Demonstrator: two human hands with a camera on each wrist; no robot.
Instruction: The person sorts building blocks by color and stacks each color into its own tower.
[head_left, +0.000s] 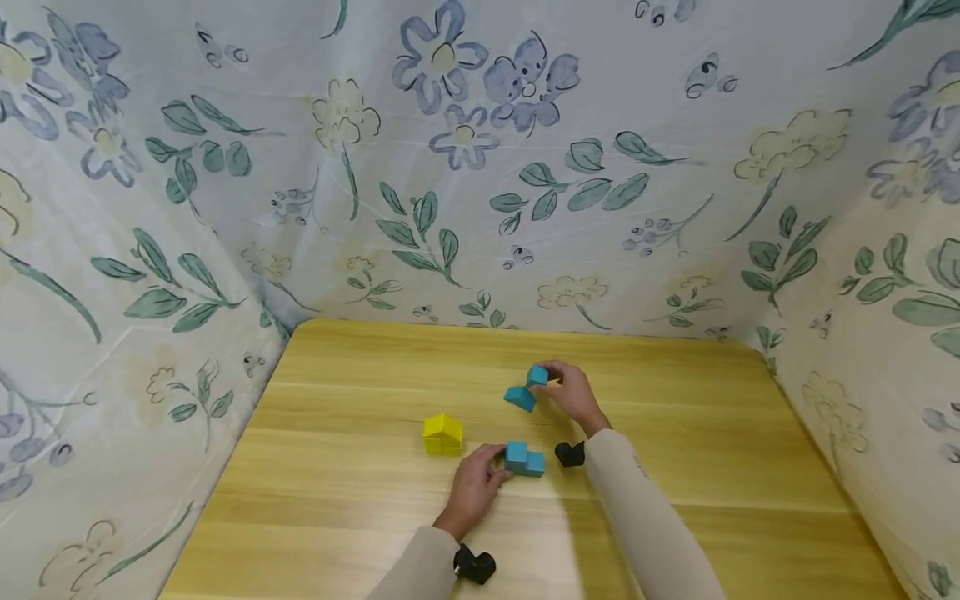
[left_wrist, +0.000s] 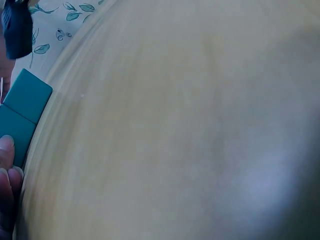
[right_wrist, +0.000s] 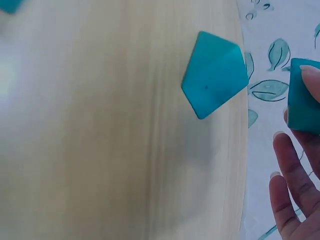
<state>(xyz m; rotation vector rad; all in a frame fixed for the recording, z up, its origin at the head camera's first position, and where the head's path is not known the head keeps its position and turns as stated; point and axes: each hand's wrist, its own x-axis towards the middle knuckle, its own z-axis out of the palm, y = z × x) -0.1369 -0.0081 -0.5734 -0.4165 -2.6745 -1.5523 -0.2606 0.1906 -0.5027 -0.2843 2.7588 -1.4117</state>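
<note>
My right hand (head_left: 573,393) pinches a blue cube (head_left: 537,376) between thumb and fingers. In the right wrist view this cube (right_wrist: 301,102) appears raised, with the other fingers spread below it. Just left of it, a blue triangular block (head_left: 520,398) lies on the table. Nearer to me, my left hand (head_left: 474,486) grips a blue block (head_left: 516,454) by its left end, thumb at the front. Against that block's right side sits another blue block (head_left: 535,464). The left wrist view shows the two blue blocks (left_wrist: 27,95) side by side, a thumb on the nearer one.
A yellow house-shaped group of blocks (head_left: 442,433), a triangular piece on top, stands left of the blue ones. Black wrist devices (head_left: 570,454) stick out beside both sleeves. The wooden table (head_left: 360,517) ends at flower-patterned cloth (head_left: 465,208) at the back and sides.
</note>
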